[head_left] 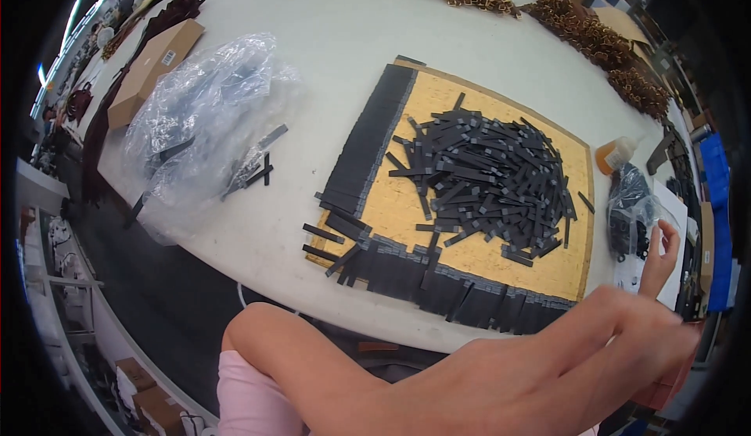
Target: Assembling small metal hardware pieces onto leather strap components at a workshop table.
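Observation:
My left arm, in a pink sleeve pushed above the elbow, reaches across the lower edge to the right. My left hand [626, 330] is large and blurred close to the view, its fingers not clear. Beyond it rises my right hand [661, 262], fingers loosely bent and apart, nothing seen in them; its forearm is hidden behind the left hand. Nearest to it is a clear plastic bag [628, 215] with dark contents. Left of both hands lies a yellow board [395, 221] bearing a heap of short black strips [489, 174]. More black strips [368, 135] line its left and near edges in rows.
On the white table [328, 37], a crumpled clear plastic bag [211, 115] with some black strips lies left, beside a long cardboard box [156, 72]. Gold chains with brown straps [583, 33] lie along the far right. An orange-filled bottle [614, 156] stands near the right edge.

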### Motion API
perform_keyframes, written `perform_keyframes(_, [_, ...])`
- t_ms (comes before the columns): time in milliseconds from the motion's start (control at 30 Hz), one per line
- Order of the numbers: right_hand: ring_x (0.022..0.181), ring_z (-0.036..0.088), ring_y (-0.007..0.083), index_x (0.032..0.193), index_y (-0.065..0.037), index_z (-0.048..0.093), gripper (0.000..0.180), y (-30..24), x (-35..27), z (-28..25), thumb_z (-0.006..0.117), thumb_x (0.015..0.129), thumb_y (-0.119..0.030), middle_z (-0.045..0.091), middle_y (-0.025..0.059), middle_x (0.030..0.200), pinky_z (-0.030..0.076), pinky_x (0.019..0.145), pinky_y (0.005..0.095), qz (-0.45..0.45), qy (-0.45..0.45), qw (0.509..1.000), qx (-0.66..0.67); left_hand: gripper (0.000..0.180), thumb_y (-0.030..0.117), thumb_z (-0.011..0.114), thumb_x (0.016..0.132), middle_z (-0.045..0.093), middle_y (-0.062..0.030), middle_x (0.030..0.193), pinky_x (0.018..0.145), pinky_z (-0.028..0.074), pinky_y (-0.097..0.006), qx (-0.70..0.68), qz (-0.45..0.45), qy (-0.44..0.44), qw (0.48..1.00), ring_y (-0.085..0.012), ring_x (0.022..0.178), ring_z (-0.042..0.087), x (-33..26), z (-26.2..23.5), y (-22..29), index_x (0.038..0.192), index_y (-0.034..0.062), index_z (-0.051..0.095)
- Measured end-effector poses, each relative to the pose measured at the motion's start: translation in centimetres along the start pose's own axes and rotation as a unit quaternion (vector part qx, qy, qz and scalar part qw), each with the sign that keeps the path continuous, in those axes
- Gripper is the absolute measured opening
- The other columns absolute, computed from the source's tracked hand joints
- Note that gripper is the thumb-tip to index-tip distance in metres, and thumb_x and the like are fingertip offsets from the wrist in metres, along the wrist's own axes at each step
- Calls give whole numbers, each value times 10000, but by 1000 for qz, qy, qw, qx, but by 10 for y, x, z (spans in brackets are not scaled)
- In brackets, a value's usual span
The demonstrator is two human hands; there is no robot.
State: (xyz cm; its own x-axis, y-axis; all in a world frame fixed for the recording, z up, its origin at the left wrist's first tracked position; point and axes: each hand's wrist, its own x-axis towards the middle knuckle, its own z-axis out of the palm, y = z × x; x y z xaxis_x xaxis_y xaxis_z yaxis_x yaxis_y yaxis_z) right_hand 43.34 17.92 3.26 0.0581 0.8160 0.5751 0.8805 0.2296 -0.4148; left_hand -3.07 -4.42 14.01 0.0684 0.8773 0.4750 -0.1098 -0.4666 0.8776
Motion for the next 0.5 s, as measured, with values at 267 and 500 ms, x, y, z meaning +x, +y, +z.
perform_keyframes(267, [899,648,161,1041,11,653,132,-208,-50,43,657,914,-26,677,75,957,490,839,283,-132,-243,937,212,346,128,597,972,617,-236,1235,916,533,-404,25,47,132,990,-252,971,678,-26,-11,-2,1272,-39,552])
perform_keyframes(500, [823,687,244,946,-14,652,89,-276,-78,83,698,874,-39,676,104,885,542,741,325,-246,-456,802,298,279,97,550,993,641,-142,1211,991,463,-355,101,36,323,940,-203,1073,623,-37,-79,-42,1236,-33,588])
